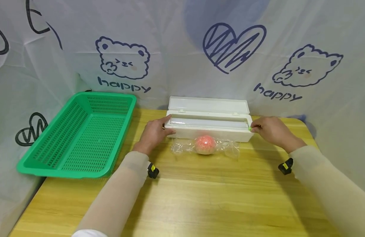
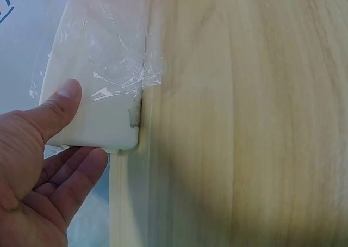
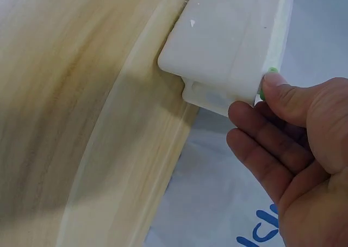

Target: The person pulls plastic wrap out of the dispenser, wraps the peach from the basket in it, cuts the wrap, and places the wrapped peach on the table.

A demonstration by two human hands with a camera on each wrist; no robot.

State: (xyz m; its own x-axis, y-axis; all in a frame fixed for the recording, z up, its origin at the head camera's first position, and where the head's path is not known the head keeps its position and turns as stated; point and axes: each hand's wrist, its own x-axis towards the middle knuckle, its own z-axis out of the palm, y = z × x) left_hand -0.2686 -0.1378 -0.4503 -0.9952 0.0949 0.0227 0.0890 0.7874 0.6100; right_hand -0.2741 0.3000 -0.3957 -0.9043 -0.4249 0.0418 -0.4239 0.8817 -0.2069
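A long white cling film dispenser box (image 1: 209, 135) lies on the table with its lid (image 1: 208, 105) raised behind it. The white film roll (image 1: 210, 123) shows inside. My left hand (image 1: 154, 133) grips the box's left end; in the left wrist view the thumb (image 2: 68, 94) presses its front and the fingers bend at the end. At the opposite end, my right hand (image 1: 271, 130) pinches a small green slider (image 3: 272, 71) on the box edge, thumb on top. Clear film (image 1: 182, 146) stretches along the front of the box, over a round pink-and-cream peach-like thing (image 1: 205, 144).
A green plastic basket (image 1: 84, 141) with slotted walls stands at the left of the wooden table (image 1: 200, 200). Behind the table hangs a pale cloth (image 1: 176, 56) with drawn bears and a heart.
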